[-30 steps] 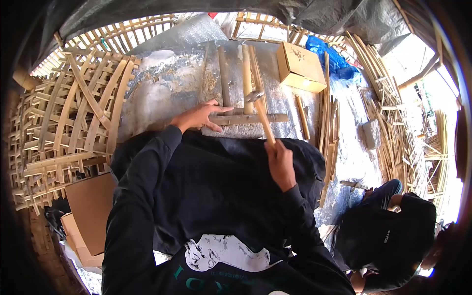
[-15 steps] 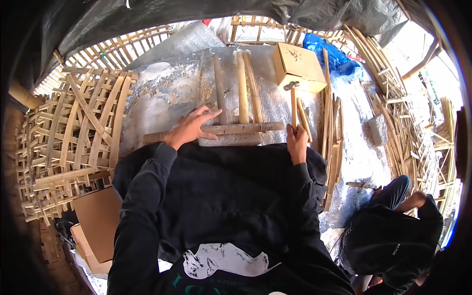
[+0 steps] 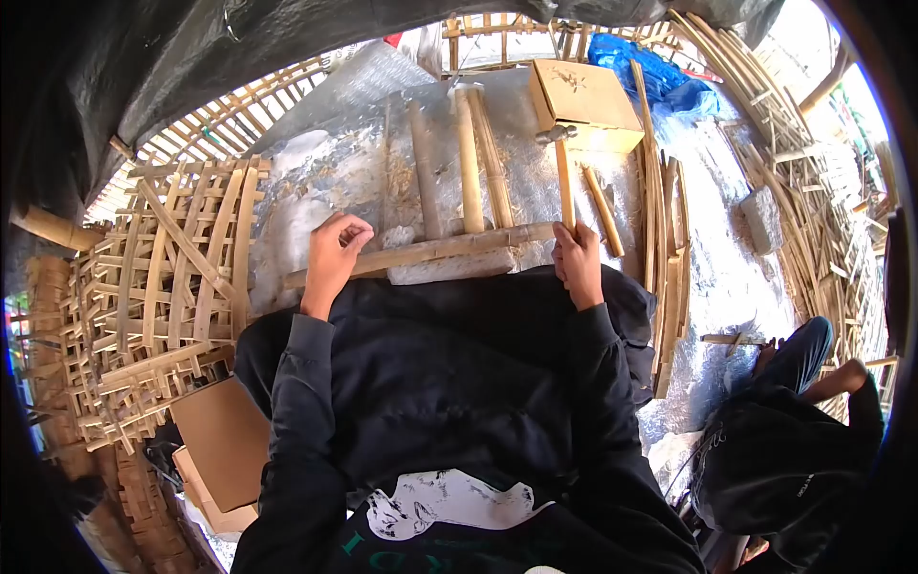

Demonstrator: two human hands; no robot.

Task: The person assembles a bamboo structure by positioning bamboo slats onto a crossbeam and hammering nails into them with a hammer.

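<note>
My right hand [image 3: 579, 266] is wrapped round the lower handle of a hammer [image 3: 565, 187], which stands head up and away from me. My left hand [image 3: 335, 260] has its fingers curled into a pinch above the left part of a bamboo crosspiece [image 3: 430, 252]; anything between the fingertips is too small to make out. The crosspiece lies across a pale block [image 3: 454, 268] in front of my lap. Beyond it, a dark slat [image 3: 426, 172], a pale bamboo piece [image 3: 469, 163] and a split bamboo piece [image 3: 493, 167] run away from me.
A cardboard box [image 3: 602, 136] stands beyond the hammer, with a short stick [image 3: 604, 210] nearby. Woven bamboo panels [image 3: 172, 277] are stacked left. Long strips [image 3: 660, 258] lie right. A grey block [image 3: 761, 220] and a seated person in black [image 3: 784, 459] are farther right.
My left hand has lifted off the crosspiece, moved left and closed its fingers. The crosspiece now lies slightly tilted, right end higher in view. The hammer stays in my right hand.
</note>
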